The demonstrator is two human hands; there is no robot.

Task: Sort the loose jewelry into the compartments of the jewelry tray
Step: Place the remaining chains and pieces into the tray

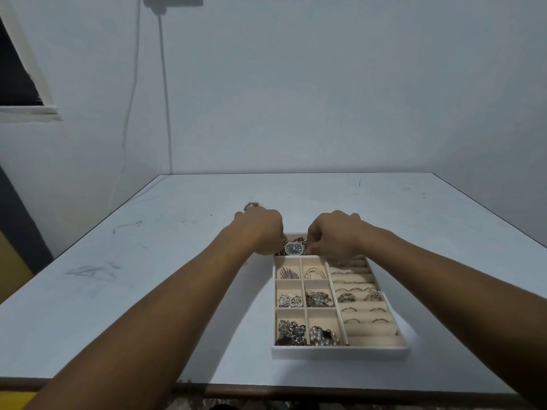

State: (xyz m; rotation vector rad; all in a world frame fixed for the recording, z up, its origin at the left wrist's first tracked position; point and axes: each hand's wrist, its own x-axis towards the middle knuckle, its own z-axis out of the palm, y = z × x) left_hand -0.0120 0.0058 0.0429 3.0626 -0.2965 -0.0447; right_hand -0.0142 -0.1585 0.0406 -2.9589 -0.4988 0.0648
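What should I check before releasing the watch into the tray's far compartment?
1. The watch sits over the far compartment of the jewelry tray: ok.
2. The left hand and right hand each have a grip on one side of it: ok.
3. All of it lies inside the compartment walls: cannot tell, the hands hide its ends.
4. The tray rests flat on the table: ok.
5. No jewelry left outside: not ok, a small loose piece lies on the table beyond the left hand.

Both forearms are showing bare down to the frame's bottom edge, left hand (260, 229) and right hand (334, 233) bare too.
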